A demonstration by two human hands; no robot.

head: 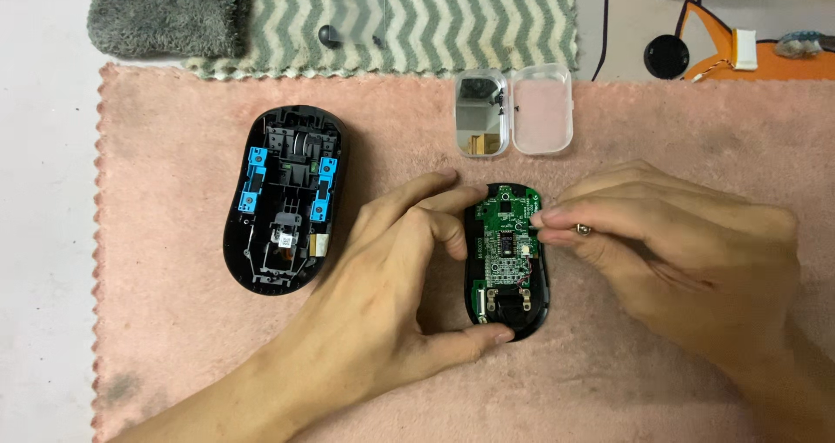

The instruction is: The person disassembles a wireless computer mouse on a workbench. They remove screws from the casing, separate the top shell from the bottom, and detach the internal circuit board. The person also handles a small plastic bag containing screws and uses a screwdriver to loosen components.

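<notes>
1. Hands were busy over a pink towel (174, 339) that lay on the white tabletop (43, 234).
2. We saw the left hand (383, 286) wrapped around the mouse bottom half (507, 260), with the thumb at its near end and the fingers curled on its left edge. That grip was closed on the mouse half.
3. We saw a green circuit board (506, 234) sitting inside that black half, facing up.
4. We saw the right hand (687, 252) beside it, with its fingertips pinched together right at the board's right edge. A small shiny metal bit (584, 229) showed between those fingers. We could not tell what it was, but the grip was closed on it.
5. We saw the mouse top shell (283, 199) lying open on the towel to the left, well apart from the hands. It had blue parts inside.
6. We saw a small clear plastic box (515, 111) lying open behind the hands, near the far edge of the towel.
7. We saw a green and white zigzag cloth (470, 17) and a grey cloth (165, 8) farther back.
</notes>
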